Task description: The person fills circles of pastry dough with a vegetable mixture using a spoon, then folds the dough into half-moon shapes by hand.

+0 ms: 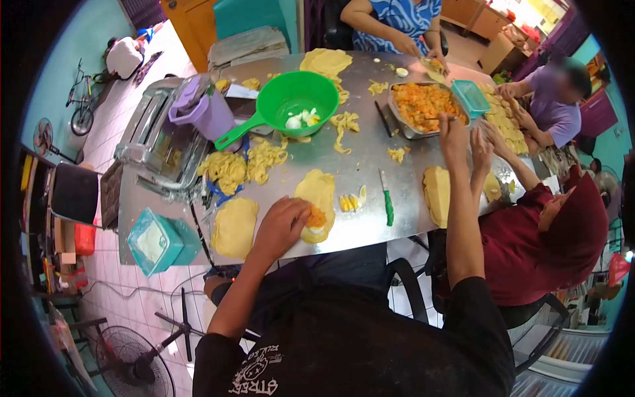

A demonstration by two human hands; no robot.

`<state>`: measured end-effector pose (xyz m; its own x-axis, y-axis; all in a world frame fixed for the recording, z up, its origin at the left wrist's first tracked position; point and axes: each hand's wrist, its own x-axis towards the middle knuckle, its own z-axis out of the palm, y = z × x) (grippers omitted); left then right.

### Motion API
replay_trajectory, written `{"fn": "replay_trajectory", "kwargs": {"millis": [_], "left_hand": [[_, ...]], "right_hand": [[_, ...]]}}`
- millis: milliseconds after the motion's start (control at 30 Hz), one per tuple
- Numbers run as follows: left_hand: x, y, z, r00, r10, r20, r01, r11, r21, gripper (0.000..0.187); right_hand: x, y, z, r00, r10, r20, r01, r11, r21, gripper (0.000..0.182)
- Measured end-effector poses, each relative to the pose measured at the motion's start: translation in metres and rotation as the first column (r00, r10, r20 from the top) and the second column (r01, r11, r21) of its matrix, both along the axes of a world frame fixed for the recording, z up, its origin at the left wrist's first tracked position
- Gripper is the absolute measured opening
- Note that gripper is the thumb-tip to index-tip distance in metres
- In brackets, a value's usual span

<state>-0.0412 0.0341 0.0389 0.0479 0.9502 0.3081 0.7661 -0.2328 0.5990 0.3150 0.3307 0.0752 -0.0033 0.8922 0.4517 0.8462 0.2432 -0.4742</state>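
Left hand (281, 225) on filled dough (316, 204)

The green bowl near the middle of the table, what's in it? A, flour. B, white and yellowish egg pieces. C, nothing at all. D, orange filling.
B: the green bowl holds a few white and pale yellow egg pieces at its bottom, while the orange filling sits in the metal tray farther right.

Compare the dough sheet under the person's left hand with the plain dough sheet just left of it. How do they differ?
The dough sheet under the left hand carries orange filling; the plain dough sheet is bare. The left hand touches the filled sheet; nothing touches the plain one. Both are pale yellow and flat on the metal table.
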Motion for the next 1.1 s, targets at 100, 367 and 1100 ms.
{"fn": "replay_trajectory", "kwargs": {"millis": [100,367,1100], "left_hand": [[-0.008,-0.005,0.001,0.991,0.061,0.116,-0.057,0.998,-0.039,0.018],[-0.011,-0.007,-0.006,1.000,0.020,0.022,-0.019,0.998,-0.055,0.018],[-0.010,0.008,-0.017,0.979,-0.118,-0.169,0.125,0.992,0.032,0.033]], "right_hand": [[-0.022,-0.038,0.029,0.998,0.032,-0.059,0.001,0.877,0.481,0.031],[-0.131,-0.200,-0.016,0.759,0.638,-0.130,-0.648,0.760,-0.049,0.011],[-0.172,-0.168,-0.027,0.701,0.711,-0.059,-0.695,0.661,-0.283,0.016]]}}
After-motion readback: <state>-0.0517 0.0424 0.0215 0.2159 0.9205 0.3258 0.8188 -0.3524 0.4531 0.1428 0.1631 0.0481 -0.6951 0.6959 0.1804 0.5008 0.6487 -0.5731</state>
